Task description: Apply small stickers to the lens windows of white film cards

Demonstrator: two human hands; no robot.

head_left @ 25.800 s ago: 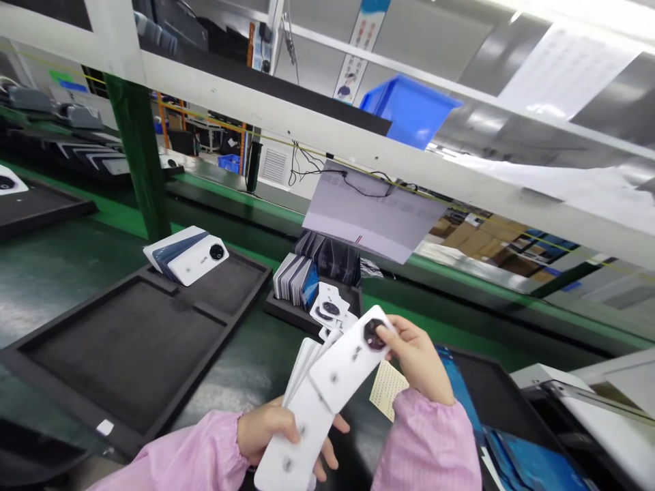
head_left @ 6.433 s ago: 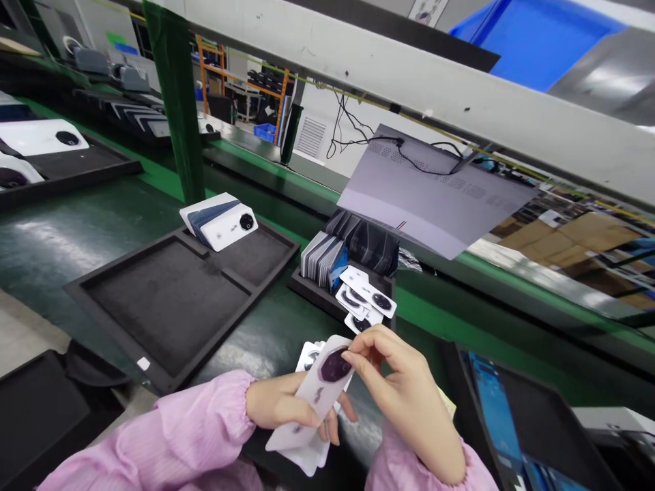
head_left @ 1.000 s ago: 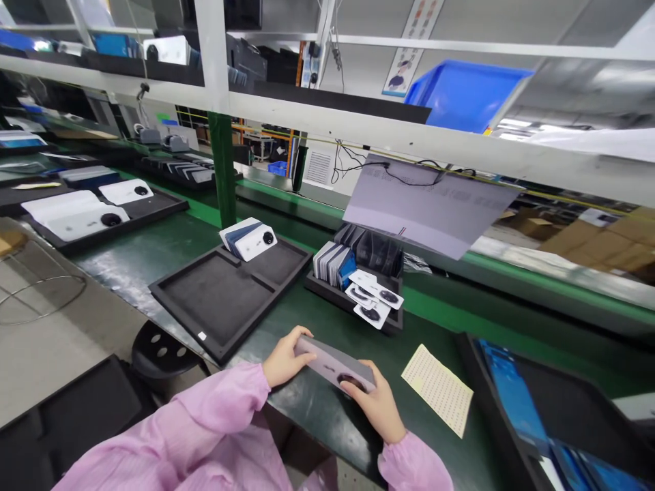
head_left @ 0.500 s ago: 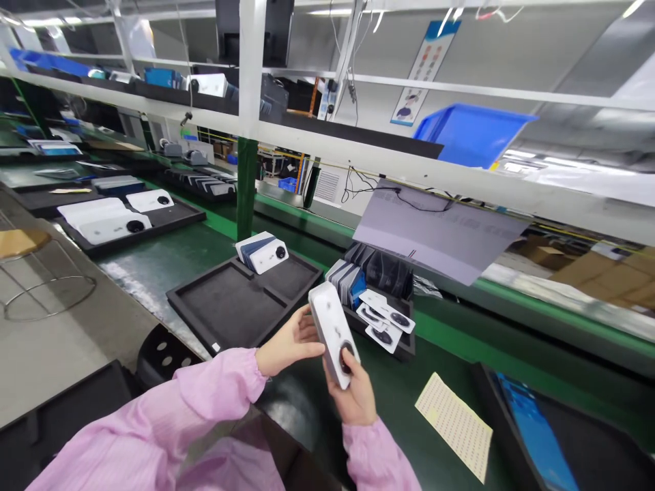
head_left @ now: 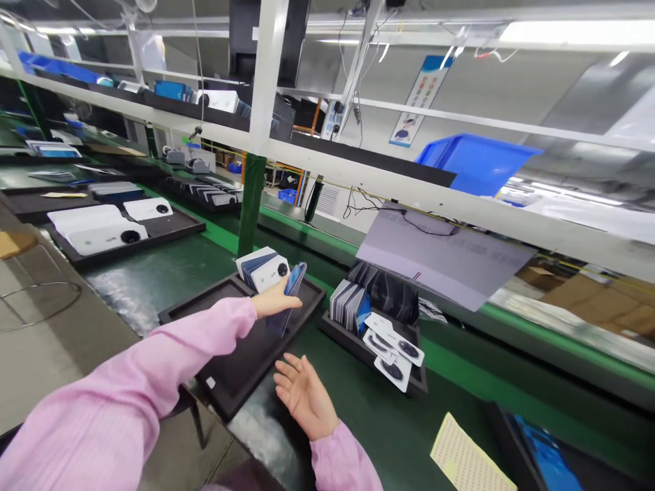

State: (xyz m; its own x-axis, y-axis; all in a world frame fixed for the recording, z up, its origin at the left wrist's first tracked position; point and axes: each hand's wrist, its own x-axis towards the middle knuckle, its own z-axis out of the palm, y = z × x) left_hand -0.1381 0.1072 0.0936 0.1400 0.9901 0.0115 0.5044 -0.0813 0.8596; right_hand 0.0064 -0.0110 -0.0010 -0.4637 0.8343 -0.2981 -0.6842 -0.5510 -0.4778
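Note:
My left hand [head_left: 276,300] is stretched over a black foam tray [head_left: 245,365] and is closed around a small stack of phone back covers [head_left: 285,323]. Held on edge, the stack turns its dark blue side toward me. Just behind it, more phone back covers [head_left: 266,271], white with a round black camera area, stand leaning in the tray's far corner. Palm up, my right hand [head_left: 307,397] hovers in front of the tray with its fingers apart and nothing in it.
A smaller black tray [head_left: 335,334] to the right holds upright covers and loose white pieces [head_left: 393,344]. Nearer lie a yellowish label sheet [head_left: 468,457] and a tray with blue film [head_left: 547,453]. Another loaded tray [head_left: 177,239] sits left. A shelf beam [head_left: 327,167] crosses above.
My left hand has carried the stack of covers from in front of me to over the left tray. My right hand has let go of it and opened. The view has shifted slightly.

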